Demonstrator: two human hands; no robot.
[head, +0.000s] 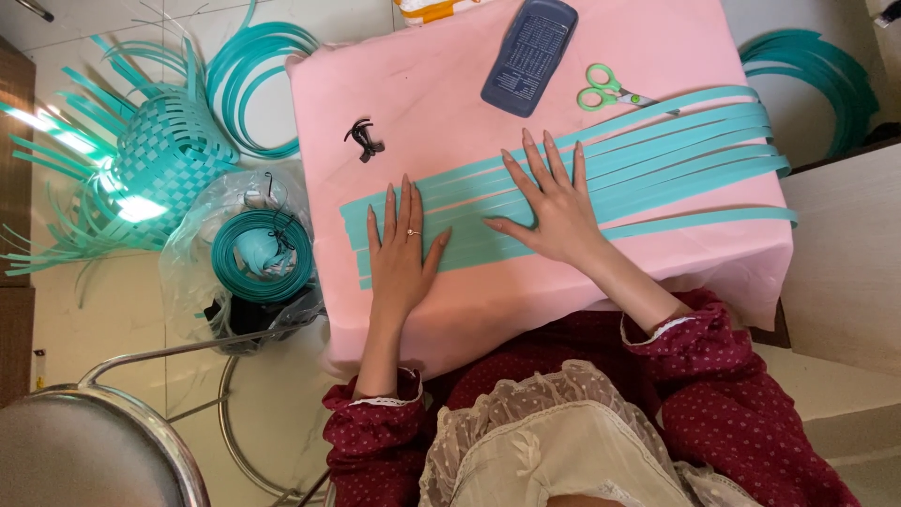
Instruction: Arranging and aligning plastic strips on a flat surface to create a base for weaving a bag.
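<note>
Teal strips (601, 160) run left-right under both flat hands.

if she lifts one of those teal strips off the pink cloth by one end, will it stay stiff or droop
The teal strips look thin and flat, so one would probably bend and sag. The same material sits coiled in a roll, which suggests it is springy, not rigid. They likely slide easily: both the left hand and right hand press them flat.
</note>
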